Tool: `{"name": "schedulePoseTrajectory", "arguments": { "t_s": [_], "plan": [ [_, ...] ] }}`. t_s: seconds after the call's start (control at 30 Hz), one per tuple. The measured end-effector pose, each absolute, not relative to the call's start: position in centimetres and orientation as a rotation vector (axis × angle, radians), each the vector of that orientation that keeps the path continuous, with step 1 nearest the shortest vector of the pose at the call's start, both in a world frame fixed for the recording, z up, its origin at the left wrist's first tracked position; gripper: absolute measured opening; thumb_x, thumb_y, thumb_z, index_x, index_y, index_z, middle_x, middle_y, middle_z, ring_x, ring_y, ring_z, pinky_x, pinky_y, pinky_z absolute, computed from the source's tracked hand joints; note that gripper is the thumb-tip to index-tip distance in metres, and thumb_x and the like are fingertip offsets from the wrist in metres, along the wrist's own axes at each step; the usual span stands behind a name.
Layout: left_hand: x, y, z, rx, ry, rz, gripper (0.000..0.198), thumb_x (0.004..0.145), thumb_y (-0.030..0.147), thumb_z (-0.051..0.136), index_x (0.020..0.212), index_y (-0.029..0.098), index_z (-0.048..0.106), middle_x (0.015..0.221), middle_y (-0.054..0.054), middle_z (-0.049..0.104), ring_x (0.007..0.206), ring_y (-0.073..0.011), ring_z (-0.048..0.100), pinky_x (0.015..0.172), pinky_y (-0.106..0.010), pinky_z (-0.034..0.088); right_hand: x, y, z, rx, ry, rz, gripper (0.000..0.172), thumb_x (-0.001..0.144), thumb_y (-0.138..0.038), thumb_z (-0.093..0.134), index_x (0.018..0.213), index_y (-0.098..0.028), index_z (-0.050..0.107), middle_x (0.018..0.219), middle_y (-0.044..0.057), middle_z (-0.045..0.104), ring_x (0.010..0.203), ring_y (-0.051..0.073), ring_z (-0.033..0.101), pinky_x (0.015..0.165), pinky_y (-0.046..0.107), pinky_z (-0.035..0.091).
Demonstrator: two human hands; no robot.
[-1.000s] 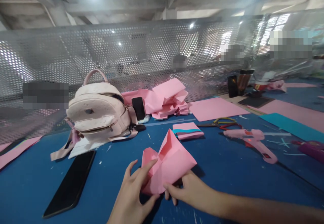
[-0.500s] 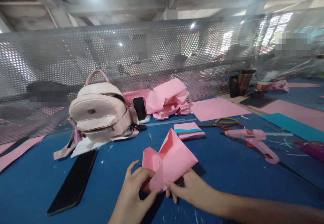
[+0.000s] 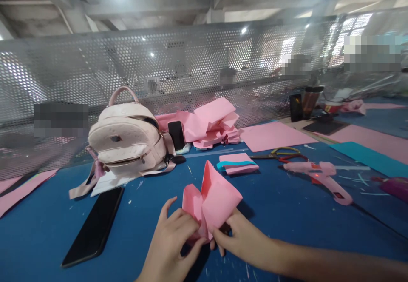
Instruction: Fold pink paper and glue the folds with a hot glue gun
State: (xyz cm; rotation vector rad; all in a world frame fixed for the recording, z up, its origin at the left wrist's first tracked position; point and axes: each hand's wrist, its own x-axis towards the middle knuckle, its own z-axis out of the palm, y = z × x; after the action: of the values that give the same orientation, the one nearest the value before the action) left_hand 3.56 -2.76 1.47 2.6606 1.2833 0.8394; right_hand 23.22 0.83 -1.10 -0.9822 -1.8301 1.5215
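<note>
Both my hands hold one piece of folded pink paper (image 3: 219,199) low over the blue table. My left hand (image 3: 177,235) pinches its lower left part between thumb and fingers, the index finger raised. On the lower right, my right hand (image 3: 237,233) grips the paper with the thumb in front and the fingers behind, partly hidden. Two pointed flaps stand up from the paper with a deep crease between them. Just beyond lies a small folded pink paper piece with a blue strip (image 3: 239,164) across it.
A pink glue gun (image 3: 325,178) with a red light lies at right, its cord trailing. Scissors (image 3: 277,156) rest behind the blue-banded piece. At left are a black phone (image 3: 94,226) and a pale pink backpack (image 3: 127,141). Crumpled pink paper (image 3: 213,122) sits before a perforated metal screen (image 3: 191,69).
The held paper has been squeezed narrower, its two flaps drawn closer together. My left hand has shifted slightly right while both hands keep their hold.
</note>
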Motion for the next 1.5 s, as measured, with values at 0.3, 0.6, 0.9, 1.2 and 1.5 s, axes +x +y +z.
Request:
{"name": "schedulePoseTrajectory", "arguments": {
  "t_s": [0.3,0.6,0.9,1.2,1.5],
  "plan": [
    [4.4,-3.2,2.0,2.591,1.207,0.854,0.015,0.084,0.009,0.048,0.078,0.023,0.050,0.074,0.002,0.062,0.072,-0.0171,0.059,0.103,-0.049,0.039,23.4,0.8,0.2,-0.734,-2.127,1.141,0.017,0.081,-0.012,0.050,0.089,-0.016,0.064,0.087,0.005,0.068,0.071,0.014,0.062,0.067,0.023,0.051],
    [4.1,-3.1,3.6,2.583,1.180,0.658,0.012,0.079,0.010,0.053,0.077,0.021,0.048,0.079,0.001,0.062,0.080,-0.0184,0.062,0.107,-0.051,0.040,24.4,0.6,0.5,-0.796,-2.392,0.945,0.011,0.077,-0.017,0.055,0.084,-0.015,0.063,0.074,0.004,0.065,0.059,0.013,0.053,0.054,0.022,0.039],
    [3.7,-2.7,3.6,2.502,1.170,0.653,0.013,0.080,0.014,0.067,0.087,0.021,0.058,0.087,0.000,0.069,0.085,-0.0198,0.067,0.113,-0.059,0.034,24.4,0.7,0.9,-0.817,-2.306,1.148,0.030,0.086,-0.021,0.053,0.115,-0.016,0.060,0.081,0.002,0.065,0.060,0.012,0.050,0.054,0.022,0.040],
    [2.4,-2.1,4.0,2.555,1.026,0.579,0.021,0.081,0.014,0.068,0.096,0.026,0.060,0.100,-0.002,0.070,0.098,-0.0206,0.066,0.114,-0.052,0.035,24.7,1.0,0.2,-0.883,-2.313,1.044,0.012,0.089,-0.023,0.051,0.095,-0.017,0.059,0.076,0.001,0.062,0.060,0.012,0.052,0.054,0.022,0.040],
    [2.1,-2.0,4.2,2.587,0.960,0.497,0.017,0.086,0.013,0.068,0.084,0.023,0.055,0.091,0.004,0.061,0.092,-0.0127,0.062,0.123,-0.046,0.019,24.9,1.2,0.9,-0.822,-2.432,0.969,0.024,0.101,-0.030,0.039,0.087,-0.018,0.054,0.080,0.005,0.064,0.065,0.015,0.053,0.060,0.026,0.040]
  ]
}}
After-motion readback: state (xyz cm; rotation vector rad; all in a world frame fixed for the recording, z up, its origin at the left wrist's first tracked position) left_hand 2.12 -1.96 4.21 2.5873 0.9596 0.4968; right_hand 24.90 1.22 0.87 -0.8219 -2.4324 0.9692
